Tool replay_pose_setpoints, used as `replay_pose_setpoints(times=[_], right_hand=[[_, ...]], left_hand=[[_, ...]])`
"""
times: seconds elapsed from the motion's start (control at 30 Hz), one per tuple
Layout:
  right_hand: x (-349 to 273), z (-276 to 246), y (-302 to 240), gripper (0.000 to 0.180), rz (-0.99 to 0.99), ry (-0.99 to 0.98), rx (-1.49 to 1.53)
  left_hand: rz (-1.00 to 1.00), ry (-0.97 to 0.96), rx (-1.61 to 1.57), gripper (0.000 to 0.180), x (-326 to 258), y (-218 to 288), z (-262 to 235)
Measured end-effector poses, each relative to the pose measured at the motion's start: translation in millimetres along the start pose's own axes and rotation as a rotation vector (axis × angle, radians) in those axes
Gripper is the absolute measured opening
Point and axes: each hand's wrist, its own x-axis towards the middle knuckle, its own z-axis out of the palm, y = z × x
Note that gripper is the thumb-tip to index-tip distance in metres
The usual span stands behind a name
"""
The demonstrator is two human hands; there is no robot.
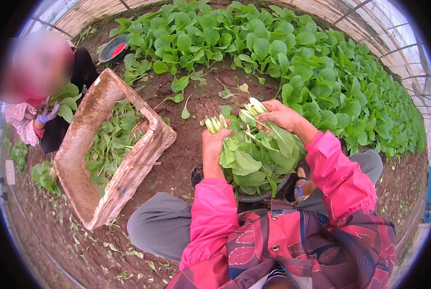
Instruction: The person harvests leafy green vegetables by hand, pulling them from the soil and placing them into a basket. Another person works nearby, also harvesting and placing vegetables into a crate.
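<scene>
My left hand (212, 144) is closed round a bunch of leafy greens (242, 163), whose pale cut stems stick up past my thumb. In my right hand (282, 117) is a second bunch of greens (283, 139), its whitish stem ends pointing up and left, its leaves hanging down. The two bunches are close together, stem ends a little apart. Beneath them, between my knees, more leaves heap over a dark basin (256, 197), of which only the lower rim shows.
A worn, soil-stained foam box (124, 192) with loose greens inside stands at left. Beyond it a crouching person holds leaves (67, 102) in a gloved hand. A dark bowl (113, 48) holds something red. Dense growing greens (331, 82) fill the far and right side; loose leaves litter the soil.
</scene>
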Motion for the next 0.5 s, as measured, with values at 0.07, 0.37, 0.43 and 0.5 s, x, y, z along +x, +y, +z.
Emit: replay_pose_setpoints(times=[0.07,0.37,0.43,0.5], right_hand=[[-1.5,13.2,-0.1,0.025,-0.045,-0.006,0.063],[21.8,50.2,32.4,0.025,-0.224,0.311,-0.136],[24.9,52.3,38.7,0.026,-0.195,0.355,-0.148],[32.3,51.7,51.0,0.028,-0.212,0.430,-0.161]], left_hand=[[-0.070,-0.057,-0.153,0.025,-1.6,-1.7,4.8],[-0.108,-0.142,-0.503,0.036,-4.1,-22.9,20.2],[-0.113,-0.110,-0.535,0.037,-2.0,-28.5,17.7],[-0.106,-0.100,-0.560,0.037,-1.3,-33.1,13.0]])
